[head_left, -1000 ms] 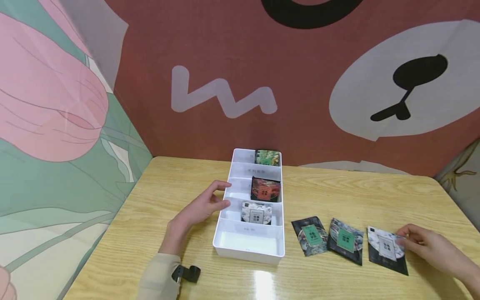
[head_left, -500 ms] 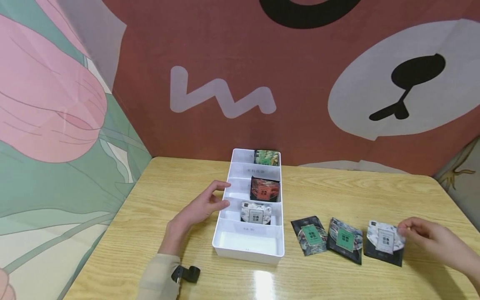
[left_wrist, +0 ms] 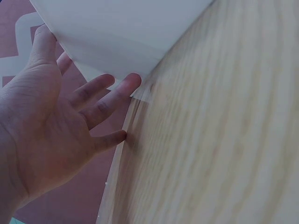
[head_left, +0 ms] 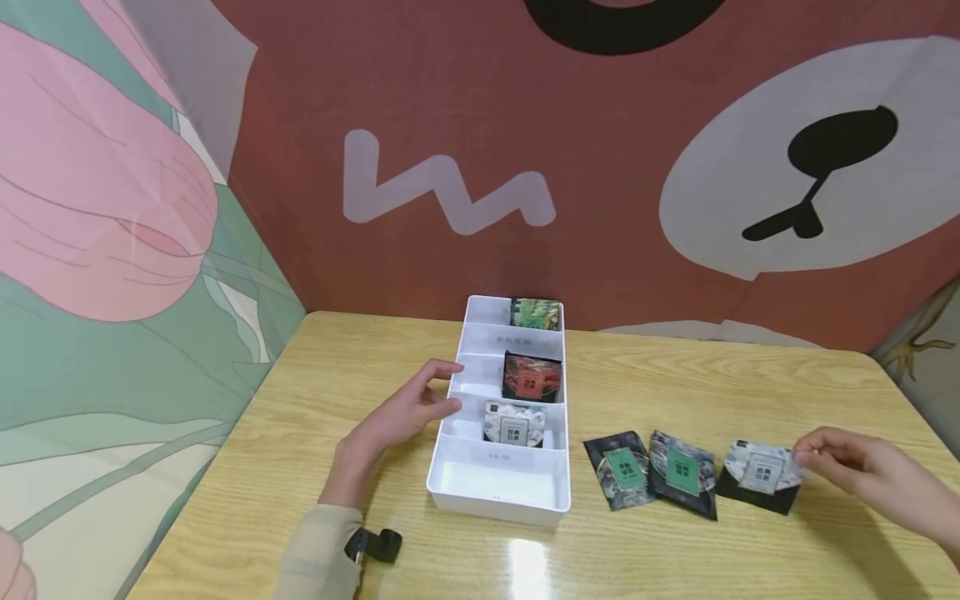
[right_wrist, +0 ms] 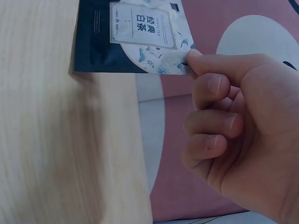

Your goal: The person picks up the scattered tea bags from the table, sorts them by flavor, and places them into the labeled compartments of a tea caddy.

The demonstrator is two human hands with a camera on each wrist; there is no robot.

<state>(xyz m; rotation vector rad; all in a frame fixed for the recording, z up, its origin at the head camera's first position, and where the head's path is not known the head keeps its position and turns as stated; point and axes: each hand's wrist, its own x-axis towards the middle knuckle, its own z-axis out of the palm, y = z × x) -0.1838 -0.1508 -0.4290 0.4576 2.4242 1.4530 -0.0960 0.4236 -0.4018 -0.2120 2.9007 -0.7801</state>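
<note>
My right hand [head_left: 877, 475] pinches the corner of a white and black tea sachet [head_left: 763, 472] between thumb and forefinger. In the right wrist view the sachet [right_wrist: 135, 39] reads "WHITE TEA" and tilts up from the wood, the other fingers curled below the thumb. Two dark tea sachets with green labels, one on the left [head_left: 622, 472] and one in the middle [head_left: 682, 473], lie on the table just left of it. My left hand [head_left: 401, 410] has its fingertips and thumb at the left rim of a white divided box [head_left: 498, 515]; in the left wrist view its fingers are spread against the box wall [left_wrist: 121, 42].
Inside the box, a green sachet [head_left: 536, 314] sits in the farthest compartment, a red one [head_left: 532, 377] in the third and a white one [head_left: 514, 424] in the fourth. The wooden table [head_left: 675, 392] ends at a wall with a printed cartoon [head_left: 600, 208].
The white tea sachet has moved left and away from me with my right hand, its near edge rising. The middle green-labelled sachet has shifted slightly left. My left hand stays at the box.
</note>
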